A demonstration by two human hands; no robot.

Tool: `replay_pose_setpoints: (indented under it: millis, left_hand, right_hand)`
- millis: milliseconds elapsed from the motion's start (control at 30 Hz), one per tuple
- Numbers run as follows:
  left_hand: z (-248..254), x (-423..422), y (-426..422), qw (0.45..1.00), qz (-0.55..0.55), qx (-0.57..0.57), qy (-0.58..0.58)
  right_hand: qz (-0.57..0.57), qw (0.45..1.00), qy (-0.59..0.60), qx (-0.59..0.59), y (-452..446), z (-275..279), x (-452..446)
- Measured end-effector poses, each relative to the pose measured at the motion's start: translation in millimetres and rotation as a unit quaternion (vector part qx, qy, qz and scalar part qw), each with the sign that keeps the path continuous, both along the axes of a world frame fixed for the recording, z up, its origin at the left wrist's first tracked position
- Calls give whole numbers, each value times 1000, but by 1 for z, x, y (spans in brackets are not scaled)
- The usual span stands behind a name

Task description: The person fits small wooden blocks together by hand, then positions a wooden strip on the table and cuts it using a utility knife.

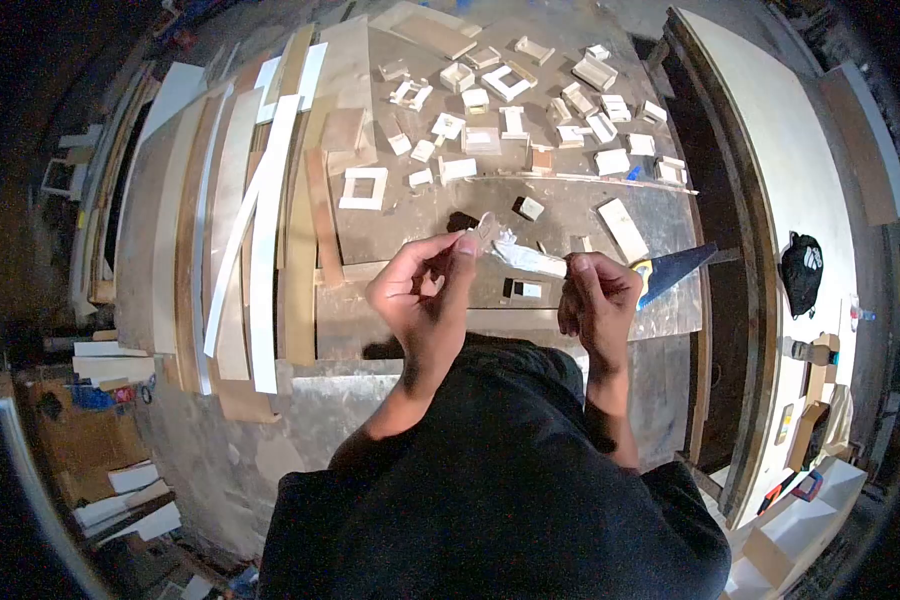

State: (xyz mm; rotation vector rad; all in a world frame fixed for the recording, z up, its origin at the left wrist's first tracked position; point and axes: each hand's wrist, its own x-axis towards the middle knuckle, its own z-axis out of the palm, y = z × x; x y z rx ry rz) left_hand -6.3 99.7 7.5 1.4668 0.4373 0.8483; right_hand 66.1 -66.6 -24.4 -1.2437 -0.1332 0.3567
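Note:
My left hand (430, 275) is closed in a pinch above the bench, with a small pale, see-through piece (486, 231) at its fingertips; its kind is unclear. My right hand (603, 295) is also closed, thumb against bent fingers. A crumpled white object (528, 258) reaches from between the hands to the right fingertips; whether that hand grips it I cannot tell. Below it lies a small black-and-white block (523, 289), and another small block (529, 208) is beyond it. A handsaw (678, 275) with a yellow-edged handle lies right of my right hand.
Several small wooden box and frame pieces (511, 82) cover the far bench (420, 220). Long boards and strips (235, 210) are stacked at the left. A pale board (625, 230) lies near the saw. At the right, a long panel (770, 150) carries a black bag (802, 274).

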Motion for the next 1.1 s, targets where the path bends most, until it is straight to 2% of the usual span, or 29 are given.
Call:
replay_pose_setpoints:
  millis: [267,433,500,700,767,833,933,1033,1100]
  left_hand:
    - [2,0,1,1000,11,-10,-7]
    - [-2,-2,1,1000,13,8,9]
    - [-2,-2,1,1000,16,-5,1]
    - [-1,-1,0,1000,8,1,1]
    - [-3,-2,0,1000,9,0,8]
    - [-5,-3,2,1000,9,1,8]
    - [-4,-3,2,1000,11,0,6]
    - [-6,-2,2,1000,12,2,0]
    - [-7,-1,2,1000,11,5,-4]
  right_hand:
    - [7,1000,12,-7,-1,7,-4]
    - [-26,1000,-4,-12,5,0,4]
    - [-23,999,8,28,2,2,4]
    - [15,999,-9,-27,4,4,1]
    - [-22,999,27,25,-1,-3,7]
    - [-33,999,17,14,-4,1,9]
    - [41,999,-6,10,-9,5,8]
    - [-14,999,-7,-50,2,6,9]
    - [-32,999,7,-32,-1,5,15]
